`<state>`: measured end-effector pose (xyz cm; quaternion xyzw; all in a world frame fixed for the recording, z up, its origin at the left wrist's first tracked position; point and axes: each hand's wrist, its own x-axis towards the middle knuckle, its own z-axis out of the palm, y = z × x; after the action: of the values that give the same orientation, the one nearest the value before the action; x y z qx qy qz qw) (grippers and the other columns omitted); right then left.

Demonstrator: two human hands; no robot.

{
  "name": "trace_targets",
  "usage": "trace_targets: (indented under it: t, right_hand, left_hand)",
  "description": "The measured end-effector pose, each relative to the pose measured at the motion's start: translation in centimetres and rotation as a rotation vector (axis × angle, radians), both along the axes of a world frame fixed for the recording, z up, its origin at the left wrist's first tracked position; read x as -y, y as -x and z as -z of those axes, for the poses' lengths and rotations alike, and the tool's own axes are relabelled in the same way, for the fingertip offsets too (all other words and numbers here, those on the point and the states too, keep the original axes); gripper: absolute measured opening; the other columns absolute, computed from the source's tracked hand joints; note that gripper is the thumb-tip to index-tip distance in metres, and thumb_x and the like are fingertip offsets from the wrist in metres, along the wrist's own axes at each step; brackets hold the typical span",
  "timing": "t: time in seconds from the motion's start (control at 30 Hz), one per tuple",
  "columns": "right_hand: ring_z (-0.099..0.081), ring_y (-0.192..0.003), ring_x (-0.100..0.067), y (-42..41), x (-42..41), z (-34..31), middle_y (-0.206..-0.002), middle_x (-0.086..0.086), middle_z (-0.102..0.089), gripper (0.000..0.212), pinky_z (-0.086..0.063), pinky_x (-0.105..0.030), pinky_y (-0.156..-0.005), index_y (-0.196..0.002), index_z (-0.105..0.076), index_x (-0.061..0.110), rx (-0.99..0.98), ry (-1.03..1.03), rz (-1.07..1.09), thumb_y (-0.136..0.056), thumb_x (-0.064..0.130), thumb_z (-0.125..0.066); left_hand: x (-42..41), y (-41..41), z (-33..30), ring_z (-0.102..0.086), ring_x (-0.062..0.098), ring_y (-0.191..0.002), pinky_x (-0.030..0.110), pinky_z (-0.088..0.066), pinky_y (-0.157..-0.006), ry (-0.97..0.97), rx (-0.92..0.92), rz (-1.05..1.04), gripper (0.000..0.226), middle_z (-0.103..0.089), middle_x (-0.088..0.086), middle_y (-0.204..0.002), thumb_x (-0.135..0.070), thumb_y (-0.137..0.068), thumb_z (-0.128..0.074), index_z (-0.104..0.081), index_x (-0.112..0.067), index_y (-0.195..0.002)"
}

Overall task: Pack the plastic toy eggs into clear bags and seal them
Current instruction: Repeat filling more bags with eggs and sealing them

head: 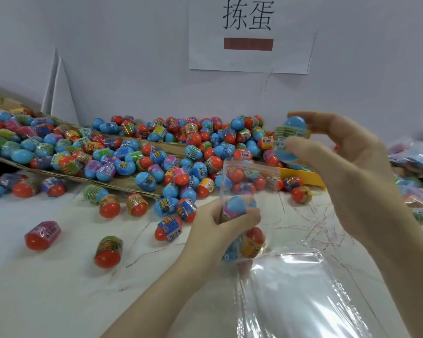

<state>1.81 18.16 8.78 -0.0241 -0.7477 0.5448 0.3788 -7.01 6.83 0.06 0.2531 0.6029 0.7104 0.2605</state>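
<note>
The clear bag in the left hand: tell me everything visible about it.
The clear bag is thin, glossy, see-through plastic, held upright above the table with its open mouth at the top. A faint reddish strip runs along the mouth edge. The left hand grips it around the middle. Inside, a blue-topped egg sits at grip height, with a red-and-yellow egg and a blue one lower down. The right hand holds a blue egg above and right of the mouth. The bag is not sealed.

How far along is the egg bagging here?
Done: filled bags are piled at far right. In hand: left hand grips an open clear bag with a few eggs inside; right hand holds a blue egg above its mouth. Left: sealing, plus the large loose egg pile.
</note>
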Motion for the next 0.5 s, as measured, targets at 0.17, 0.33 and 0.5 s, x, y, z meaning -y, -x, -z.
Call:
trace_targets:
  t: [0.17,0.33,0.5]
  right_hand:
    - [-0.06,-0.088,0.004,-0.7,1.2,0.6,-0.086,0.019,-0.066,0.03,-0.045,-0.01,-0.076,-0.09,-0.06,0.033,0.072,-0.416,0.07,-0.066,0.036,-0.078]
    - [-0.042,-0.097,-0.004,-0.5,1.1,1.1,-0.085,0.036,-0.049,0.029,-0.033,-0.047,-0.091,-0.09,-0.055,0.045,0.205,-0.68,0.279,-0.062,0.042,-0.063]
    - [-0.039,-0.095,0.001,-1.1,0.4,0.6,-0.084,0.038,-0.054,0.032,-0.033,-0.052,-0.093,-0.09,-0.051,0.054,0.289,-0.647,0.171,-0.061,0.044,-0.061]
  left_hand:
    - [-0.2,-0.5,0.1,-0.068,0.011,-0.078,0.013,-0.053,-0.064,0.009,-0.091,-0.012,0.014,-0.073,-0.001,-0.082,-0.019,-0.074,-0.073,-0.069,-0.02,-0.088]
    - [0.0,-0.7,0.1,-0.068,0.013,-0.085,0.018,-0.055,-0.07,0.012,-0.152,0.01,0.015,-0.072,-0.001,-0.087,-0.018,-0.071,-0.073,-0.066,-0.026,-0.082]
    - [0.2,-0.4,-0.3,-0.066,0.016,-0.095,0.024,-0.053,-0.081,-0.029,-0.138,0.123,0.025,-0.073,0.0,-0.093,-0.005,-0.078,-0.064,-0.066,-0.026,-0.091]
